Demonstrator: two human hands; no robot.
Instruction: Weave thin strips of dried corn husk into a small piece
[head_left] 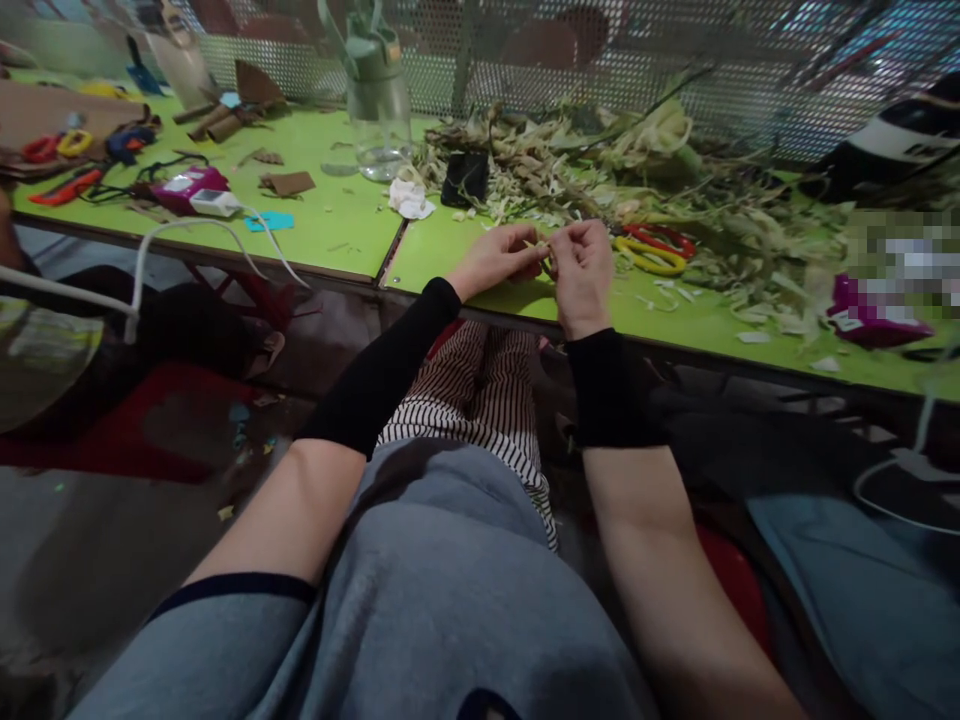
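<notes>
Above the front edge of the green table, my left hand is closed, its thumb and fingers pinched on something too small to make out. My right hand meets it at the fingertips and is also pinched closed on something small. Just right of my right hand lie scissors with yellow and red handles. Behind both hands spreads a heap of pale green and tan leaf scraps. A black object and a crumpled white tissue are to the left of the heap.
A clear bottle stands behind the tissue. Purple devices lie at the left and right, with white cables. Orange-handled pliers lie far left. A perforated metal screen borders the back. A black-and-white object is back right.
</notes>
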